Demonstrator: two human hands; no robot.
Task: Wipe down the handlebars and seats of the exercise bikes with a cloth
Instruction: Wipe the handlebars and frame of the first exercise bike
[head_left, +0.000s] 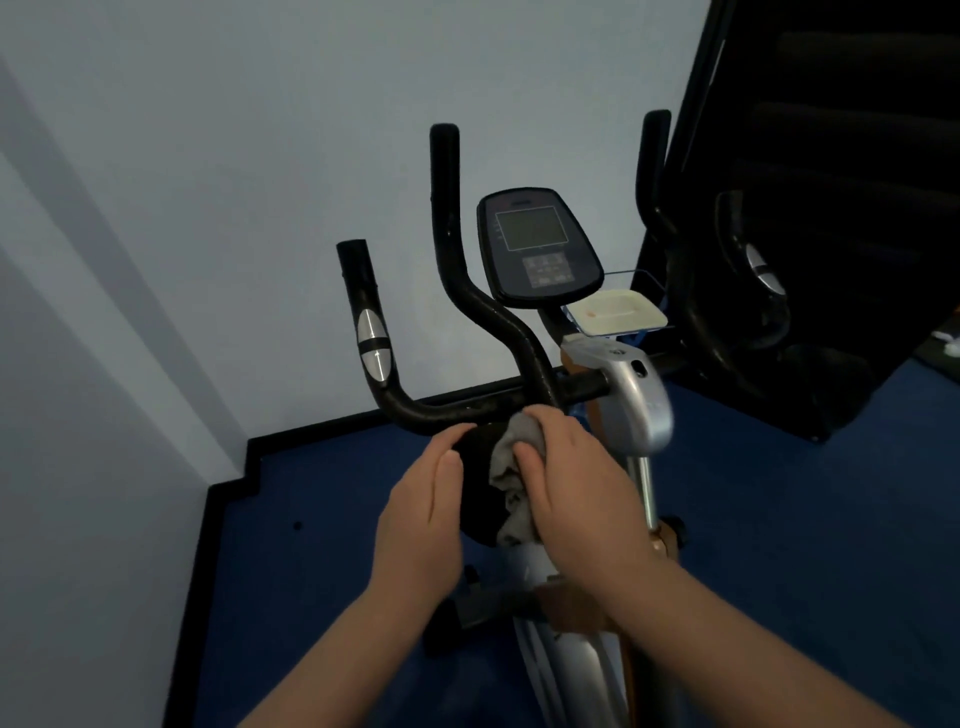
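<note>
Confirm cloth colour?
Grey, crumpled cloth under the right hand; shows in the head view.

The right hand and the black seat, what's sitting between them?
In the head view, a crumpled grey cloth lies between the right hand and the black seat, pressed under the fingers. The left hand rests directly on the seat.

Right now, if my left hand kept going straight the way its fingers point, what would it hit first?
Probably the black handlebar: the left hand points up and slightly right, fingertips almost at the bar. Depth is unclear.
</note>
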